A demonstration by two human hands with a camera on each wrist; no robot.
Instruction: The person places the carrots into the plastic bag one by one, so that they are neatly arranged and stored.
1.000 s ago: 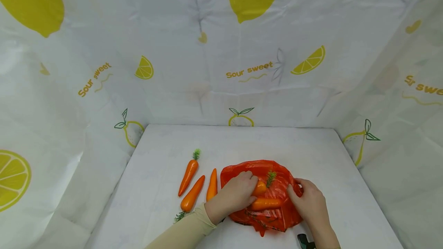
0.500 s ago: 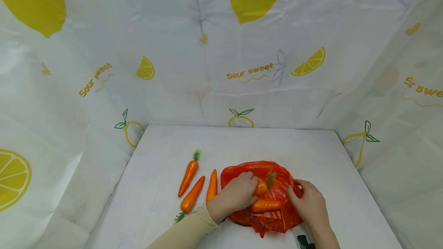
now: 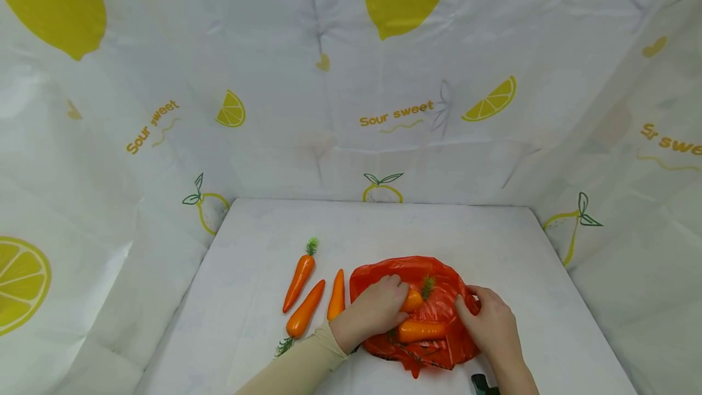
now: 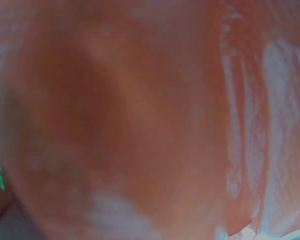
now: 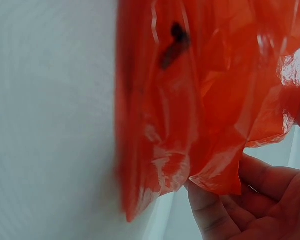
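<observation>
A red plastic bag (image 3: pixel 406 266) lies spread with its mouth open on the white table. My left hand (image 3: pixel 378 306) reaches into it with curled fingers on a carrot (image 3: pixel 412 301) with a green top; its fingertips are hidden. Nearer the front inside the bag lies another carrot (image 3: pixel 422 330). My right hand (image 3: pixel 490 325) pinches the bag's right rim. In the right wrist view, the thumb and fingers hold the edge of the crinkled red film (image 5: pixel 215 150). The left wrist view is mostly blurred red and orange close to the lens.
Left of the bag, three carrots lie on the white table (image 3: pixel 247 273): one at the back (image 3: pixel 299 282), one in front (image 3: pixel 306 309), one beside the bag (image 3: pixel 336 296). A dark object (image 3: pixel 480 383) sits at the front by my right wrist. Lemon-printed sheets (image 3: pixel 274 139) surround the table.
Both hands keep nearly the same place on the bag. The carrot under my left hand and its green top have shifted very slightly left.
</observation>
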